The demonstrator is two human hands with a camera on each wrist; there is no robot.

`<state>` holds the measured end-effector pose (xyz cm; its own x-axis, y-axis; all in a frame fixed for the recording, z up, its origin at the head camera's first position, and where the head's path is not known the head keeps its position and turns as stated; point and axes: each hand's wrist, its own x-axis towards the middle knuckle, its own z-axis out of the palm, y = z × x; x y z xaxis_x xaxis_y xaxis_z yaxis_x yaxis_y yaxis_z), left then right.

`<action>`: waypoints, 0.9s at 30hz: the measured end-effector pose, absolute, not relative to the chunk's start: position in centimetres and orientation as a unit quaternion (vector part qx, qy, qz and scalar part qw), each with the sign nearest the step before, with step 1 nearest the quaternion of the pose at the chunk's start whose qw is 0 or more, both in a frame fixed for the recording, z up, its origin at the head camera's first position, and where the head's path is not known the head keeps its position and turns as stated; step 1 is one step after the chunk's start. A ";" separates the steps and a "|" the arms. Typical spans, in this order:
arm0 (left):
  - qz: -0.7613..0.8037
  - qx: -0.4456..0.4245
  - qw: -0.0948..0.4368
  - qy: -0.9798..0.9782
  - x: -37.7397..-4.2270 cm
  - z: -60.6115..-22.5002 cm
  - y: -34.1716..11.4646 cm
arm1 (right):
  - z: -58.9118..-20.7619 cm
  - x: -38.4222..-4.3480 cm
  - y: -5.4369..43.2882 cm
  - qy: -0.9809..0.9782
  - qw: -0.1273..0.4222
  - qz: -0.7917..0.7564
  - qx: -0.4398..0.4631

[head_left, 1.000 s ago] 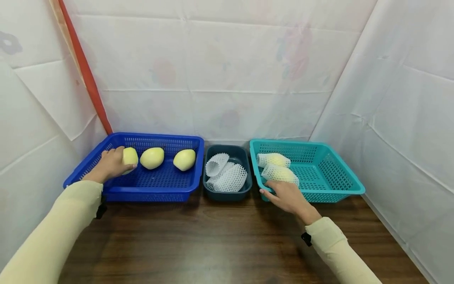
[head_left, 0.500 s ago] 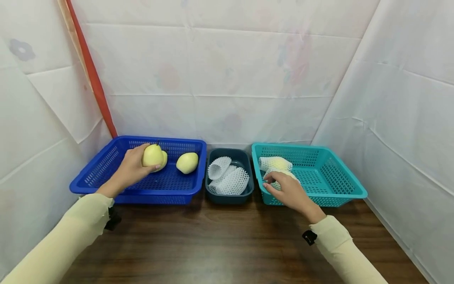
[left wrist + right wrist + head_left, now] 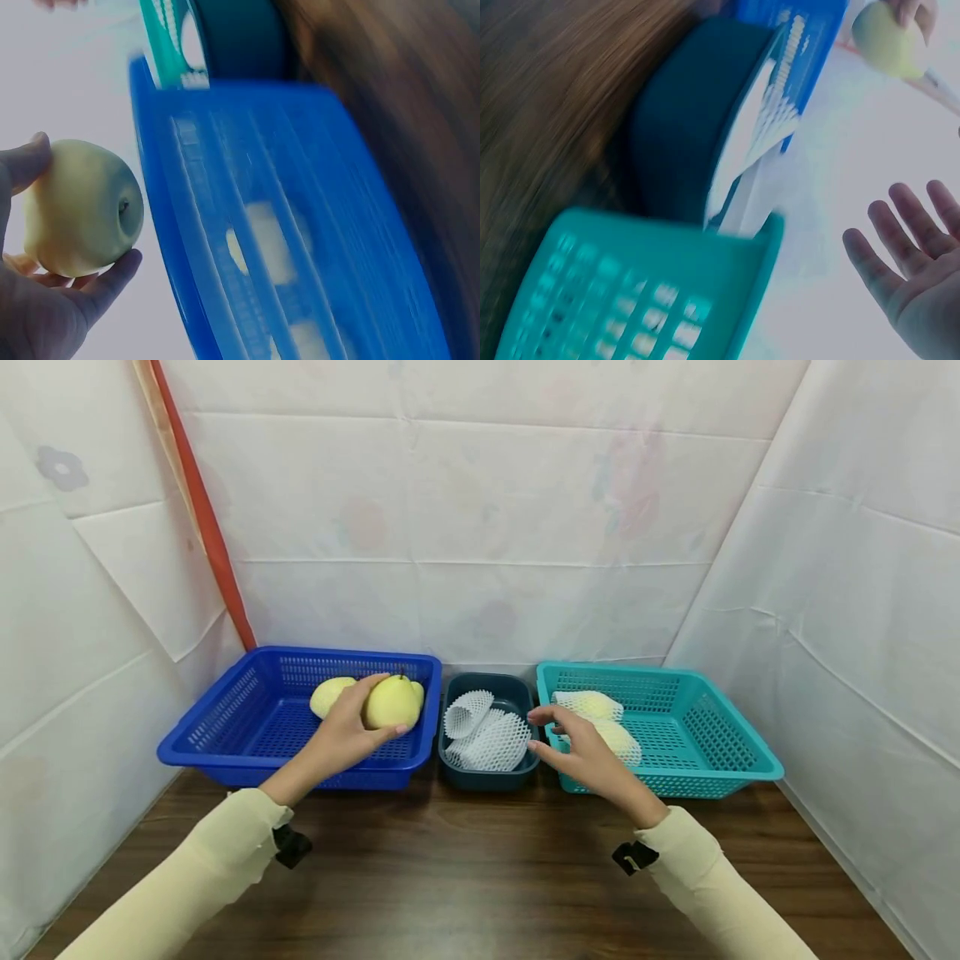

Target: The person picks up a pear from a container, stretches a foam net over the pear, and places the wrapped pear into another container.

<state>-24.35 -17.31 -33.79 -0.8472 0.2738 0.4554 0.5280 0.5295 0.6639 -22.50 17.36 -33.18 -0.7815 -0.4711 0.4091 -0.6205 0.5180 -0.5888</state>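
Observation:
My left hand (image 3: 341, 735) holds a yellow pear (image 3: 392, 703) over the right part of the blue basket (image 3: 225, 760). In the left wrist view, fingers and thumb grip the pear (image 3: 82, 210) above the basket rim. Another pear (image 3: 330, 695) lies in that basket, and one more is mostly hidden behind the held pear. My right hand (image 3: 581, 756) hovers with spread fingers over the left edge of the teal basket (image 3: 712, 764), near a dark bin (image 3: 487, 782) of white foam nets (image 3: 498, 743). The right wrist view shows the right hand (image 3: 922, 277) holding nothing.
Two net-wrapped pears (image 3: 621, 742) lie at the left in the teal basket. The containers stand in a row on a brown wooden table (image 3: 465, 877). White sheeting (image 3: 487, 527) rises behind and at both sides, with a red strip (image 3: 202, 518) at the left.
My left hand has lifted the pear from the blue basket's left part and carried it right. My right hand has left the teal basket's rim, moving up and left toward the dark bin.

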 end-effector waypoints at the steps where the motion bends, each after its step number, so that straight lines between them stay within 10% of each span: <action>1: -0.431 -0.234 0.145 -0.859 -24.1 -33.8 -16.7 | -33.1 -22.5 17.0 -0.862 0.098 0.381 0.319; 27: -0.515 -0.331 0.083 -0.786 -21.3 -35.1 -7.7 | -34.4 -22.6 13.0 -0.809 0.013 0.488 0.328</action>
<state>-21.28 -7.68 -35.08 -0.7676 0.4349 0.4708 0.6052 0.2502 0.7557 -22.60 12.99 -34.43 -0.7847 -0.5173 0.3416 -0.5431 0.3081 -0.7811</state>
